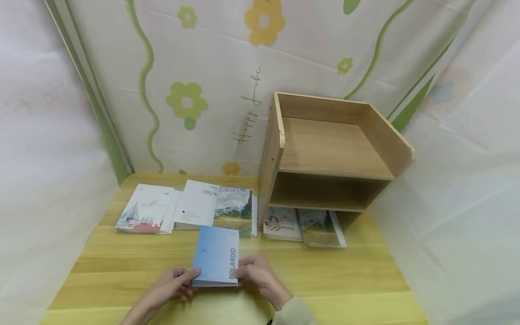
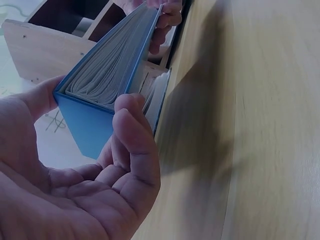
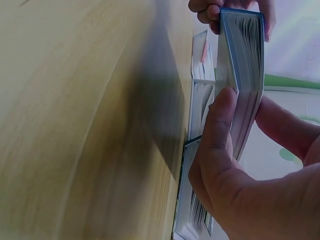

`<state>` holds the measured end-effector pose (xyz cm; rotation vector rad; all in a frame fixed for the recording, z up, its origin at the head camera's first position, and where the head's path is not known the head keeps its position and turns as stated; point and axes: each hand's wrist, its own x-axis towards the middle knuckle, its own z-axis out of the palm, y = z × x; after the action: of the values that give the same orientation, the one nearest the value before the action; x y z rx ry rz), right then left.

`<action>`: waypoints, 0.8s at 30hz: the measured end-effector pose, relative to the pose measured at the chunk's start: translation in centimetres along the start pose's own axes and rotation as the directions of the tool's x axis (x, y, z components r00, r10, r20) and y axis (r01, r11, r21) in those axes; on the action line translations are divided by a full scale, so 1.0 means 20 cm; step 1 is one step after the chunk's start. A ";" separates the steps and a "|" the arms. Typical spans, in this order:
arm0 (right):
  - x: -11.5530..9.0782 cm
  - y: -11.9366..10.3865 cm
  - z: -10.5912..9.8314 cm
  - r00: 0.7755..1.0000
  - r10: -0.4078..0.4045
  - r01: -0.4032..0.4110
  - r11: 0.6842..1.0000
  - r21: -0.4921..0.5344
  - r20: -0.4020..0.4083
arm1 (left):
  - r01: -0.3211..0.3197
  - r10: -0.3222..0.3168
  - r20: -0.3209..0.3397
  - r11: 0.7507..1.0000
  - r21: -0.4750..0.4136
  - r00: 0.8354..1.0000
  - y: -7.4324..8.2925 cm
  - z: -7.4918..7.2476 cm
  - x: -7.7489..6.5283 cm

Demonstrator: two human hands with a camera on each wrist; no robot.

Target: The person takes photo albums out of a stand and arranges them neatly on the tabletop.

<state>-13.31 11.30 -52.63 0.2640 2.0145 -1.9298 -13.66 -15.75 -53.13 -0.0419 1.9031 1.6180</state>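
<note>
A blue photo album (image 1: 215, 255) marked "POLAROID" is held above the table between both hands. At its left edge, my left hand (image 1: 174, 285) grips it, thumb on the cover and fingers beneath. My right hand (image 1: 257, 275) pinches the opposite edge. From the left wrist, the album's blue spine (image 2: 87, 125) and its stacked inner sleeves (image 2: 107, 65) show near the left hand (image 2: 100, 185). The right wrist view shows the right hand (image 3: 240, 165) with thumb and fingers on either side of the album's loose page edges (image 3: 246, 75).
Along the table's back lie white albums (image 1: 148, 207), another white one (image 1: 197, 203) and a landscape-painting album (image 1: 233, 210). A wooden shelf (image 1: 325, 149) stands at the right, with an armchair-picture album (image 1: 282, 223) and a second landscape album (image 1: 321, 228) under it. A flowered curtain (image 1: 211, 67) hangs behind.
</note>
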 end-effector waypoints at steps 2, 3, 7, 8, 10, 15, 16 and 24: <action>0.00 0.00 0.01 1.000 0.000 0.000 1.000 -0.007 0.007 | 0.001 -0.001 0.000 1.000 0.001 1.000 0.00 -0.01 -0.01; 0.01 0.00 0.02 1.000 -0.002 0.002 1.000 -0.011 0.010 | -0.002 0.002 0.004 1.000 0.003 1.000 0.00 -0.02 -0.01; 0.02 0.00 0.05 1.000 0.001 -0.001 1.000 -0.018 0.023 | -0.006 0.006 0.021 1.000 -0.002 1.000 -0.02 -0.06 -0.01; 0.03 0.00 0.06 1.000 0.001 -0.001 1.000 -0.020 0.027 | -0.007 0.007 0.026 1.000 -0.002 1.000 -0.03 -0.07 -0.01; 0.04 0.00 0.07 0.999 0.004 -0.004 1.000 -0.024 0.036 | -0.005 0.005 0.026 1.000 0.007 1.000 -0.04 -0.09 -0.01; 0.07 0.00 0.11 0.998 -0.016 0.018 0.999 -0.032 0.055 | -0.008 0.007 0.018 0.999 0.031 1.000 -0.03 -0.13 -0.02; 0.08 0.00 0.12 0.998 -0.020 0.022 0.999 -0.036 0.059 | -0.009 0.009 0.014 0.999 0.033 1.000 -0.03 -0.14 -0.03; 0.11 -0.01 0.15 0.989 -0.026 0.039 0.995 -0.090 0.143 | -0.009 0.008 0.038 0.999 0.034 0.999 -0.04 -0.18 -0.07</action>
<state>-15.01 8.19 -53.31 0.0692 2.0189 -1.8131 -13.77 -19.60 -53.07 0.0115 1.9040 1.5799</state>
